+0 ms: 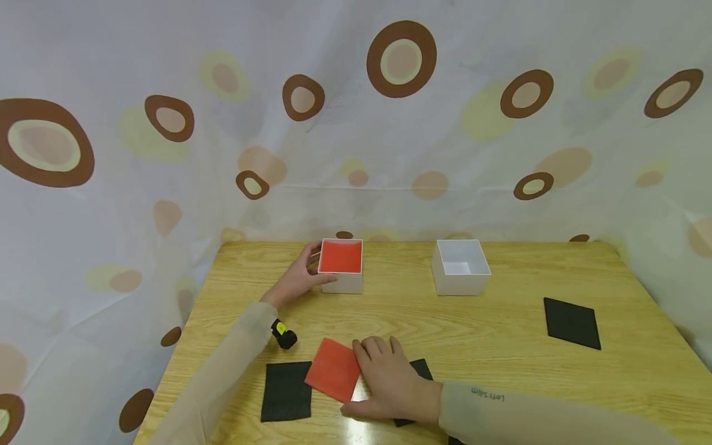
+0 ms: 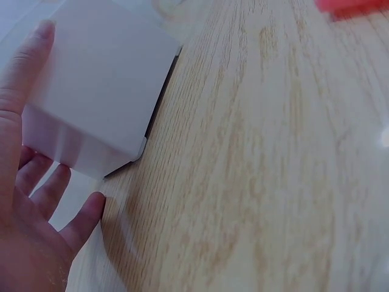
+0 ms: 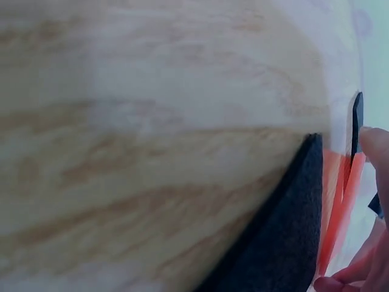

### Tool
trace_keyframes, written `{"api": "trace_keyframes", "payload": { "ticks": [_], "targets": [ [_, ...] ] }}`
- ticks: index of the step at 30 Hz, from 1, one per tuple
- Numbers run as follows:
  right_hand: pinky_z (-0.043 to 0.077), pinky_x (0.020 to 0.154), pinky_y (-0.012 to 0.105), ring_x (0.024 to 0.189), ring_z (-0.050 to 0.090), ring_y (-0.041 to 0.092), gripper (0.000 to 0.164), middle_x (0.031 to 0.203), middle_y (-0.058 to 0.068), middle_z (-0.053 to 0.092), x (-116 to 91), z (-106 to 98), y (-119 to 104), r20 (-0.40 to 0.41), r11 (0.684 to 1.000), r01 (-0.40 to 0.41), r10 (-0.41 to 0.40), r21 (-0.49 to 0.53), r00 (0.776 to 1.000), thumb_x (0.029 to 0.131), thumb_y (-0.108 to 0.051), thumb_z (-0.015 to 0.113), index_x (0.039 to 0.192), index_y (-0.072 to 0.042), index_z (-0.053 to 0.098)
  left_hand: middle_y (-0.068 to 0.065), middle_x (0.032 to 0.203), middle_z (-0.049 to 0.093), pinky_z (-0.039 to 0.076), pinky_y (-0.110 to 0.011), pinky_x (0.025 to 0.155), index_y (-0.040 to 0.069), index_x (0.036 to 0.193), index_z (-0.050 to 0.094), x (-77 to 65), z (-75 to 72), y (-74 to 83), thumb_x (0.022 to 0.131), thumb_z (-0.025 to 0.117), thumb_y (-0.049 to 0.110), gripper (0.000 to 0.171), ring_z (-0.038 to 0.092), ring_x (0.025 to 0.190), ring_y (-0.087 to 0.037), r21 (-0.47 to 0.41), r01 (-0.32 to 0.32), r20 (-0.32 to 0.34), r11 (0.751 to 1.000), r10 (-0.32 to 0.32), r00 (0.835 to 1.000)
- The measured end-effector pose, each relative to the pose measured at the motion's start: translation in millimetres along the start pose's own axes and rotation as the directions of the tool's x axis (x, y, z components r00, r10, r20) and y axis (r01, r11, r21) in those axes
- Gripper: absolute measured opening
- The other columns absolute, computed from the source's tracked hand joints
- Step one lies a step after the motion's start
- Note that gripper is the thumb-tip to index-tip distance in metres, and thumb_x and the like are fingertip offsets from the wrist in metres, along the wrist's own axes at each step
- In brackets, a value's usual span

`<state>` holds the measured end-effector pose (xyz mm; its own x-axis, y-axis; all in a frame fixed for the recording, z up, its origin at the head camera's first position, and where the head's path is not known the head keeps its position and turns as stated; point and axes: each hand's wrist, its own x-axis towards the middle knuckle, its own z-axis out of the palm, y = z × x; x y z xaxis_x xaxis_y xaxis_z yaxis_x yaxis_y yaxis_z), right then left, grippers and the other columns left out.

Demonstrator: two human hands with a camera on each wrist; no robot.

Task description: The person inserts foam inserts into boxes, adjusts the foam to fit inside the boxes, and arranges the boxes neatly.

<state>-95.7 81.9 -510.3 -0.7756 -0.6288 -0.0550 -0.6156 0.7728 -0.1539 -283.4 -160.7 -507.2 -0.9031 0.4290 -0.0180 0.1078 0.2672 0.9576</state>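
My left hand (image 1: 297, 275) grips the left side of a white open-topped box (image 1: 342, 283), thumb along its front and fingers behind the near corner. A red square piece (image 1: 341, 255) shows inside that box. The left wrist view has the same box (image 2: 103, 73) standing on the wood. Nearer the front, my right hand (image 1: 389, 377) holds a thin red square (image 1: 334, 369) at its right side, thumb at the lower corner and fingertips at the upper one. In the right wrist view this red square (image 3: 343, 213) stands at a slant between thumb and fingers.
A second white box (image 1: 461, 281) stands at the back right. One black square (image 1: 573, 322) lies at the right, another black square (image 1: 286, 392) at front left, and a third black square (image 1: 421, 369) lies partly under my right hand. A patterned sheet surrounds the wooden table (image 1: 517, 358).
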Motion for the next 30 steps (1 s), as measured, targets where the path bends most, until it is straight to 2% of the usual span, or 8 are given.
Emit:
{"api": "trace_keyframes", "payload": {
  "ticks": [4, 8, 12, 16, 19, 23, 26, 30],
  "targets": [
    [0.045, 0.101, 0.066, 0.125, 0.051, 0.031, 0.116, 0.136, 0.014, 0.054, 1.2, 2.0, -3.6, 0.002, 1.000, -0.016, 0.016, -0.023, 1.000, 0.080, -0.092, 0.052, 0.150, 0.000, 0.049, -0.009, 0.168, 0.029, 0.039, -0.053, 0.117, 0.014, 0.164, 0.022, 0.2, 1.1, -1.4, 0.093, 0.082, 0.020, 0.093, 0.037, 0.151, -0.034, -0.001, 0.001, 0.001, 1.000, -0.001, 1.000],
    [0.046, 0.099, 0.066, 0.122, 0.051, 0.031, 0.104, 0.132, 0.013, 0.054, 2.2, 2.9, -4.1, -0.010, 0.999, -0.005, 0.004, -0.047, 1.000, 0.084, -0.086, 0.056, 0.144, -0.001, 0.054, -0.007, 0.167, 0.031, 0.040, -0.051, 0.117, 0.016, 0.164, 0.023, 2.4, 0.9, -6.8, 0.092, 0.083, 0.023, 0.094, 0.038, 0.150, -0.032, 0.006, -0.001, 0.001, 1.000, 0.001, 1.000],
    [0.045, 0.099, 0.069, 0.121, 0.050, 0.031, 0.093, 0.130, 0.012, 0.052, 3.8, -0.8, -3.1, -0.013, 1.000, 0.000, 0.000, 0.005, 1.000, 0.085, -0.077, 0.065, 0.141, -0.003, 0.055, -0.007, 0.167, 0.032, 0.042, -0.051, 0.115, 0.017, 0.164, 0.022, 2.7, -0.4, -6.4, 0.091, 0.084, 0.025, 0.096, 0.039, 0.150, -0.030, -0.002, -0.004, 0.005, 1.000, 0.004, 1.000],
    [0.043, 0.099, 0.072, 0.124, 0.050, 0.033, 0.089, 0.132, 0.014, 0.051, 4.9, -4.6, -2.2, -0.003, 0.999, -0.002, 0.002, 0.054, 1.000, 0.085, -0.069, 0.072, 0.142, -0.003, 0.053, -0.006, 0.166, 0.032, 0.042, -0.051, 0.115, 0.018, 0.164, 0.023, 3.4, -1.9, -6.5, 0.092, 0.084, 0.025, 0.095, 0.039, 0.150, -0.030, -0.002, -0.012, 0.010, 1.000, 0.012, 1.000],
    [0.043, 0.100, 0.072, 0.127, 0.051, 0.035, 0.098, 0.135, 0.016, 0.051, 6.5, -6.5, -1.4, 0.021, 0.998, -0.014, 0.013, 0.065, 1.000, 0.083, -0.071, 0.072, 0.147, -0.001, 0.049, -0.007, 0.166, 0.032, 0.041, -0.051, 0.116, 0.017, 0.164, 0.023, 3.4, -2.0, -6.9, 0.092, 0.083, 0.023, 0.093, 0.038, 0.150, -0.030, -0.006, -0.017, 0.011, 1.000, 0.017, 1.000],
    [0.043, 0.102, 0.072, 0.130, 0.050, 0.035, 0.107, 0.139, 0.016, 0.051, 8.4, -6.6, -0.5, 0.063, 0.998, -0.031, 0.027, 0.058, 0.998, 0.083, -0.080, 0.066, 0.152, 0.000, 0.046, -0.008, 0.167, 0.031, 0.042, -0.052, 0.115, 0.016, 0.164, 0.022, 2.6, -0.9, -7.4, 0.093, 0.082, 0.022, 0.093, 0.038, 0.150, -0.032, -0.014, -0.014, 0.017, 1.000, 0.014, 1.000],
    [0.043, 0.101, 0.071, 0.129, 0.050, 0.034, 0.102, 0.138, 0.015, 0.051, 7.7, -6.0, -0.8, 0.058, 0.999, -0.021, 0.019, 0.035, 0.998, 0.085, -0.079, 0.063, 0.148, -0.001, 0.050, -0.008, 0.167, 0.031, 0.041, -0.052, 0.116, 0.017, 0.164, 0.023, 3.1, -0.9, -8.5, 0.093, 0.082, 0.022, 0.092, 0.038, 0.150, -0.032, -0.016, -0.013, 0.019, 1.000, 0.014, 1.000],
    [0.045, 0.100, 0.070, 0.127, 0.051, 0.033, 0.093, 0.135, 0.014, 0.052, 7.2, -5.7, -0.9, 0.020, 1.000, -0.011, 0.011, 0.024, 1.000, 0.085, -0.074, 0.068, 0.142, -0.003, 0.053, -0.006, 0.166, 0.032, 0.041, -0.052, 0.116, 0.018, 0.163, 0.024, 3.8, -1.6, -8.7, 0.092, 0.083, 0.025, 0.093, 0.038, 0.150, -0.030, -0.006, -0.013, 0.013, 1.000, 0.013, 1.000]
  ]
}}
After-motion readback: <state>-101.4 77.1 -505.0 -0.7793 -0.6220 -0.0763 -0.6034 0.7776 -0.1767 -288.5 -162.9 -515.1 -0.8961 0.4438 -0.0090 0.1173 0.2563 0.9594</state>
